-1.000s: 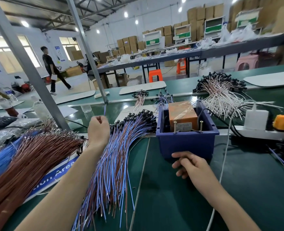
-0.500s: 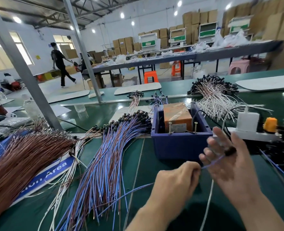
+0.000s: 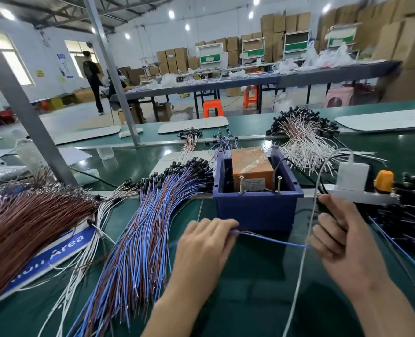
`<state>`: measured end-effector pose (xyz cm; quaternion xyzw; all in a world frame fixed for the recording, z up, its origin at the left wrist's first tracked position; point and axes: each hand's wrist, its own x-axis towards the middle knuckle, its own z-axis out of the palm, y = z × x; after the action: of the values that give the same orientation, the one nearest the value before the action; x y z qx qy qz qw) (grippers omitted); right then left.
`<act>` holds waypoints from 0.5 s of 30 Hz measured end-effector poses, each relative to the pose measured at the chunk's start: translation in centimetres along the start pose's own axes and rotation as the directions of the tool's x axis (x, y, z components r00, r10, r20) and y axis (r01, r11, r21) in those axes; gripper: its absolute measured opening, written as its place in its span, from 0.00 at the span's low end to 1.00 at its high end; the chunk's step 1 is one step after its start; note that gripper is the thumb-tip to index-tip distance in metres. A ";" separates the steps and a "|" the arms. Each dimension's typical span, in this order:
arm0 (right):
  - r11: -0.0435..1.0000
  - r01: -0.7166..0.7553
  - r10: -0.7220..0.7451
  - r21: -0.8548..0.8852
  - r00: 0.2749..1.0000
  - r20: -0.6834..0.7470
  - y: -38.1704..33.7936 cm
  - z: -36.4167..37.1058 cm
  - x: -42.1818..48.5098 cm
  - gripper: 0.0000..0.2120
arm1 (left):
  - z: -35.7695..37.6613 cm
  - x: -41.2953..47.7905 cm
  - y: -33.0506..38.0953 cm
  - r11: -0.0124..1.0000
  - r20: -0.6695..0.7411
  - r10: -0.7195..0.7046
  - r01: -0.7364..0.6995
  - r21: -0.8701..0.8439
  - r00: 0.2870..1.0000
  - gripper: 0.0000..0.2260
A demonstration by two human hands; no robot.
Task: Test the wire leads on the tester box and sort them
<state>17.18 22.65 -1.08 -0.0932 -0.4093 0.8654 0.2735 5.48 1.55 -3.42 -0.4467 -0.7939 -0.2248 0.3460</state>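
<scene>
before the tester box [image 3: 256, 210], both hands stretch one wire lead [image 3: 274, 240] crosswise.

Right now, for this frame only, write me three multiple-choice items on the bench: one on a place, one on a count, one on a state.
1. Where does the blue-and-brown lead bundle lie relative to the blue tester box?
A) inside it B) to its left C) on top of it

2. How many upright screws stand at the box's front edge?
A) two B) five C) none

3. What state is the single blue lead in?
A) coiled on the table B) plugged into a charger C) stretched between the left hand and right hand

1 B: the bundle fans out left of the box.
2 A: one screw stands at each side of the orange block.
3 C: each hand grips one end.
</scene>
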 end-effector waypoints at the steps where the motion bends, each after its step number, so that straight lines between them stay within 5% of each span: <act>1: 1.000 0.005 -0.005 0.001 1.000 -0.025 -0.1 -0.2 0.1 0.10 | -0.3 0.0 -0.8 0.997 -0.065 -0.065 0.067 0.035 0.996 0.05; 5: 1.000 0.005 -0.008 -0.021 0.992 -0.126 0.1 -0.7 0.3 0.13 | -1.8 -0.1 -3.6 0.905 -0.325 -0.364 0.414 0.095 0.873 0.10; 9: 0.962 -0.042 0.011 -0.271 0.994 -0.113 1.8 0.3 0.0 0.21 | -1.9 0.1 -2.6 0.861 -0.320 -0.486 0.508 -0.020 0.813 0.17; 12: 0.797 0.044 -0.041 -0.603 0.999 0.019 4.2 1.9 -0.8 0.16 | -1.1 0.2 -0.1 0.897 -0.212 -0.441 0.425 -0.118 0.872 0.20; 15: 0.523 0.248 -0.171 -0.815 0.968 0.184 6.2 2.6 -1.7 0.14 | 0.1 -0.1 2.5 0.936 -0.037 -0.328 0.319 -0.152 0.944 0.21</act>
<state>15.07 16.81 -4.22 -0.1266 -0.7885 0.5318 0.2818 7.60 2.80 -3.41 -0.3266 -0.8271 -0.3488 0.2958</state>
